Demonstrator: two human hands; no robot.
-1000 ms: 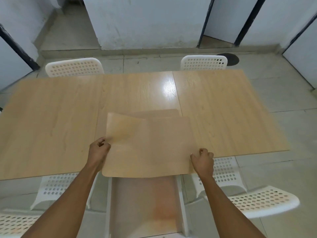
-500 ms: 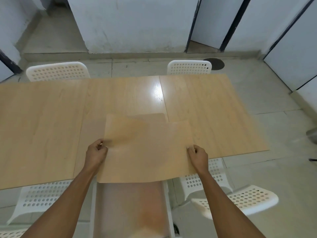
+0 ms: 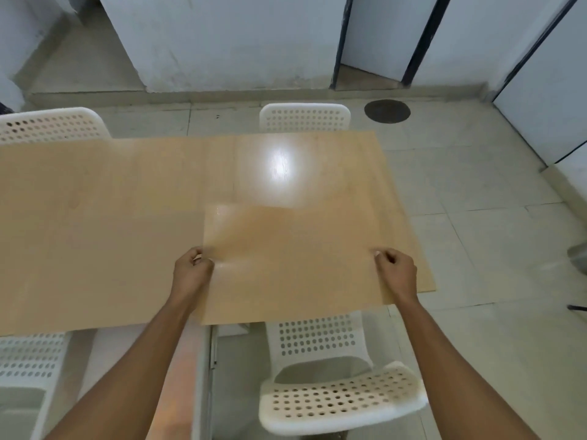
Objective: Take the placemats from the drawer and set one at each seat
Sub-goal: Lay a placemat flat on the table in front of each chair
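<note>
A tan wood-look placemat [image 3: 292, 262] hangs flat just over the near right part of the wooden table [image 3: 104, 223], its front edge past the table's edge. My left hand [image 3: 192, 274] pinches its left edge and my right hand [image 3: 395, 273] pinches its right edge. Directly below it stands a white perforated chair [image 3: 336, 398]. The open drawer [image 3: 187, 376] shows under my left forearm, mostly hidden. Whether more than one mat is in my grip cannot be told.
Two white perforated chairs stand at the far side, one at the left [image 3: 50, 125] and one at the middle [image 3: 305, 117]. Another white chair [image 3: 28, 360] is at the near left. Tiled floor [image 3: 492, 236] lies right of the table, with a dark round cover [image 3: 387, 111].
Both hands have carried the placemat to the right, from above the drawer to the seat with the near right chair. The view has swung right with them.
</note>
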